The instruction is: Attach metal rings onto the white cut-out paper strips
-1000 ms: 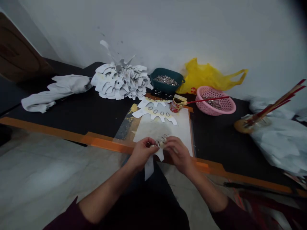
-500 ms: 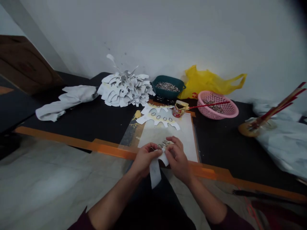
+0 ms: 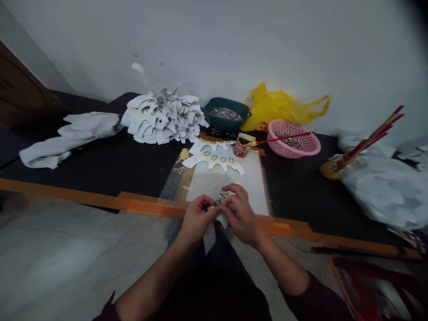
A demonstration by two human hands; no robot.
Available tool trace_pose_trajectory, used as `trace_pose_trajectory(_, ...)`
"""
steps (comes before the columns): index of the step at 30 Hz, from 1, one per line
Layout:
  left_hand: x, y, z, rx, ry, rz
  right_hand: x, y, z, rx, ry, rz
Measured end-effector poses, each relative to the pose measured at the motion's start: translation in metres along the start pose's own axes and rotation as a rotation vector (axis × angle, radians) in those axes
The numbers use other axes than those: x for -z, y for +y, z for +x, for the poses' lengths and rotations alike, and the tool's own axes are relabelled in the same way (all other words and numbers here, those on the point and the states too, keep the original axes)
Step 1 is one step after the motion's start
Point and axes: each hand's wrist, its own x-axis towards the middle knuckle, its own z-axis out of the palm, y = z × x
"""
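Just in front of the table's edge, my left hand (image 3: 196,220) pinches a scalloped white piece of sheet material (image 3: 210,238), with one strip of it hanging down. My right hand (image 3: 241,218) is closed at the same piece from the other side, thumb and fingers together. Metal rings (image 3: 218,203) show along the piece's top edge between my fingertips; exactly how each is gripped is hidden. Beyond my hands, scalloped white pieces with rings on them (image 3: 214,166) lie on a white board (image 3: 257,178), smeared with yellowish glue.
Behind stand a glue tin (image 3: 241,149) with a red stick (image 3: 284,137) across it, a green basket of metal rings (image 3: 209,107), a pink basket (image 3: 296,154) and a yellow bag (image 3: 281,107). White pieces pile up (image 3: 163,122) at left. A stick bundle (image 3: 368,140) is at right.
The whole scene has shifted left and slightly up in view. My fingertips have come closer together on the white piece, and its hanging strip shows less.
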Motion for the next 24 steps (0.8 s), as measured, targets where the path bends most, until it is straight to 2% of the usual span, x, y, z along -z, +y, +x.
trace_pose_trajectory(3, 0.002, 0.002, -0.001, 0.033, -0.035, -0.064, -0.007, -0.001, -0.004, -0.072, 0.077, 0.079)
trace_pose_trajectory(6, 0.004, 0.001, -0.001, 0.003, -0.017, -0.044, -0.012, -0.001, -0.009, -0.109, 0.128, 0.080)
trace_pose_trajectory(11, 0.004, -0.002, -0.002, -0.094, 0.037, 0.041, -0.009, 0.000, -0.012, -0.129, 0.065, 0.096)
trace_pose_trajectory(17, -0.001, 0.000, -0.002, -0.164, 0.068, 0.140, -0.007, 0.000, -0.007, -0.023, 0.033, 0.011)
trace_pose_trajectory(21, -0.002, -0.005, -0.001, -0.082, 0.055, 0.002, -0.016, -0.001, -0.006, -0.036, 0.165, -0.016)
trace_pose_trajectory(24, -0.001, -0.009, 0.000, -0.073, 0.064, -0.029, -0.023, -0.001, -0.008, -0.078, 0.253, -0.033)
